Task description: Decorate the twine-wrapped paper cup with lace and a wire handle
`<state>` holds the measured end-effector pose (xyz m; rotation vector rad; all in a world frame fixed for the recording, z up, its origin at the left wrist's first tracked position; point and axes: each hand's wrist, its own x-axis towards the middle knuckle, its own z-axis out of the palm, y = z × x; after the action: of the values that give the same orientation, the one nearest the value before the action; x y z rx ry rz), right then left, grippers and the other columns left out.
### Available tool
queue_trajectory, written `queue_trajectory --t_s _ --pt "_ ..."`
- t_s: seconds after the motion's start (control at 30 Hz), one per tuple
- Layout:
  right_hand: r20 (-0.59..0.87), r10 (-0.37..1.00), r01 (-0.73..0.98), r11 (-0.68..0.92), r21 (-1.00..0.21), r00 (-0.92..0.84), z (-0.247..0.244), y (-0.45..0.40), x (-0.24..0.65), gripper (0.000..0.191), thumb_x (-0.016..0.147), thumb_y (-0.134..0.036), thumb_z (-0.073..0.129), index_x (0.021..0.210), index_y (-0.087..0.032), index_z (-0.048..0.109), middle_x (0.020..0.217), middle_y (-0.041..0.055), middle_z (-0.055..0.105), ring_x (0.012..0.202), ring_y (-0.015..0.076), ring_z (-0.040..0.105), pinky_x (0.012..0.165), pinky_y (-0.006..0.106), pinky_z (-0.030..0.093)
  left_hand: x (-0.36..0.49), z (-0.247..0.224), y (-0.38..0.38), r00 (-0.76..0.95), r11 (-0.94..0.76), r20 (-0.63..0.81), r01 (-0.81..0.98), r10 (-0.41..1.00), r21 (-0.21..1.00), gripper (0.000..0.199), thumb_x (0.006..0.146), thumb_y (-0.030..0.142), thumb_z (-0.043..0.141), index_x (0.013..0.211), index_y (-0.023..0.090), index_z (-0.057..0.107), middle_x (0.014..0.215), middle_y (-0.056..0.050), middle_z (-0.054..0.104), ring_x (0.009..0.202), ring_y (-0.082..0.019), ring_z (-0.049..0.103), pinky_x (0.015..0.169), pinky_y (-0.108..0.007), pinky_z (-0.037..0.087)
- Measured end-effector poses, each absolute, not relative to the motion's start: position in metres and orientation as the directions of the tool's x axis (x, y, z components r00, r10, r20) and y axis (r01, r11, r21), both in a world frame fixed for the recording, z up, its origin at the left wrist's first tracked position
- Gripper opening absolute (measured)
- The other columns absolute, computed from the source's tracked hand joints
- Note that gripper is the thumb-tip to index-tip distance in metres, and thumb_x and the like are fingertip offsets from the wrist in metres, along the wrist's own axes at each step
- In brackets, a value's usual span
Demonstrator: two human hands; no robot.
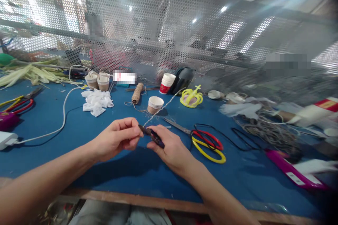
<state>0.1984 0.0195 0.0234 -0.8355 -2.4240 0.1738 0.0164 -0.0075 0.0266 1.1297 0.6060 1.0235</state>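
My right hand (171,144) is wrapped round a pair of dark-handled pliers (155,137), whose jaws point left. My left hand (121,137) is closed in a pinch at the jaws, where the lower end of a thin white twisted cord (165,106) runs in. From there the cord slants up and to the right, stiff and nearly straight. The very end at my fingertips is hidden. Just beyond my hands stands a small paper-rimmed brown cup (155,105). Scissors (203,139) with red and yellow handles lie right of my right hand.
A yellow crown-shaped piece (191,97), stacked paper cups (167,83), a twine spool (137,93) and crumpled white material (97,102) are farther back. Left lie a white cable (64,112) and more scissors (23,102). Right is a purple glue gun (295,170). Perforated metal mesh (148,35) stands behind.
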Motion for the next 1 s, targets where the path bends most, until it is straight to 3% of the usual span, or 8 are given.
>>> queue_trajectory --t_s 0.07,0.13,0.2,0.27,0.37,0.5,0.63,1.0 --pt "0.394 0.659 0.538 0.751 -0.383 -0.641 0.0246 0.0178 0.1952 0.049 0.084 -0.052 0.032 0.101 -0.011 0.053 0.088 0.0123 0.062 0.082 0.0208 0.059 0.072 0.033 0.049 0.0162 0.0274 -0.0083 0.234 -0.209 0.213 -0.042 0.949 0.977 0.017 0.080 0.025 0.048 0.066 0.015 0.046 0.052 0.004 0.043 0.048 -0.006 0.034 0.046 -0.019 0.026" --pt "0.349 0.699 0.554 0.711 -0.433 -0.624 0.0240 0.0164 0.1928 0.043 0.085 -0.048 0.036 0.100 -0.011 0.054 0.090 0.0122 0.063 0.084 0.0211 0.059 0.073 0.033 0.048 0.0169 0.0272 -0.0092 0.139 -0.402 0.377 0.269 0.916 0.875 0.017 0.080 0.022 0.045 0.065 0.015 0.045 0.054 0.004 0.043 0.050 -0.006 0.034 0.048 -0.019 0.028" --pt "0.346 0.723 0.575 0.687 -0.444 -0.598 0.0219 0.0161 0.1916 0.038 0.084 -0.044 0.040 0.099 -0.012 0.055 0.092 0.0117 0.063 0.086 0.0217 0.059 0.075 0.034 0.047 0.0182 0.0260 -0.0100 0.132 -0.494 0.491 0.449 0.861 0.745 0.015 0.080 0.019 0.044 0.066 0.015 0.046 0.056 0.004 0.043 0.051 -0.006 0.035 0.050 -0.020 0.029" --pt "0.363 0.735 0.593 0.678 -0.435 -0.573 0.0194 0.0167 0.1914 0.035 0.084 -0.042 0.043 0.098 -0.013 0.055 0.092 0.0112 0.064 0.086 0.0223 0.060 0.075 0.034 0.047 0.0193 0.0249 -0.0108 0.143 -0.512 0.519 0.511 0.843 0.691 0.013 0.079 0.018 0.044 0.067 0.015 0.046 0.057 0.004 0.044 0.051 -0.006 0.037 0.051 -0.020 0.030" --pt "0.379 0.738 0.602 0.675 -0.427 -0.558 0.0175 0.0176 0.1918 0.033 0.084 -0.040 0.044 0.097 -0.012 0.056 0.091 0.0114 0.064 0.085 0.0230 0.060 0.074 0.035 0.047 0.0193 0.0254 -0.0111 0.142 -0.423 0.402 0.428 0.904 0.799 0.016 0.082 0.023 0.042 0.069 0.015 0.048 0.057 0.004 0.047 0.052 -0.007 0.039 0.050 -0.020 0.031" --pt "0.383 0.734 0.580 0.679 -0.450 -0.561 0.0185 0.0172 0.1922 0.032 0.084 -0.038 0.044 0.098 -0.011 0.056 0.092 0.0114 0.064 0.084 0.0221 0.060 0.074 0.034 0.047 0.0160 0.0287 -0.0085 0.242 -0.226 0.193 0.116 0.951 0.967 0.022 0.083 0.032 0.042 0.070 0.015 0.047 0.059 0.003 0.050 0.051 -0.007 0.041 0.050 -0.020 0.034" --pt "0.381 0.733 0.573 0.680 -0.459 -0.564 0.0196 0.0172 0.1930 0.031 0.084 -0.036 0.045 0.098 -0.011 0.056 0.092 0.0113 0.064 0.085 0.0219 0.060 0.075 0.034 0.047 0.0129 0.0291 -0.0043 0.308 -0.117 0.124 -0.043 0.943 0.992 0.021 0.081 0.034 0.047 0.072 0.015 0.047 0.060 0.003 0.052 0.051 -0.006 0.042 0.051 -0.021 0.034" --pt "0.401 0.718 0.584 0.696 -0.418 -0.569 0.0207 0.0157 0.1943 0.031 0.084 -0.035 0.045 0.098 -0.010 0.056 0.092 0.0123 0.064 0.085 0.0227 0.060 0.075 0.034 0.048 0.0118 0.0279 -0.0028 0.323 -0.065 0.097 -0.106 0.941 0.992 0.023 0.080 0.034 0.050 0.068 0.015 0.047 0.058 0.003 0.052 0.050 -0.006 0.043 0.050 -0.020 0.032"
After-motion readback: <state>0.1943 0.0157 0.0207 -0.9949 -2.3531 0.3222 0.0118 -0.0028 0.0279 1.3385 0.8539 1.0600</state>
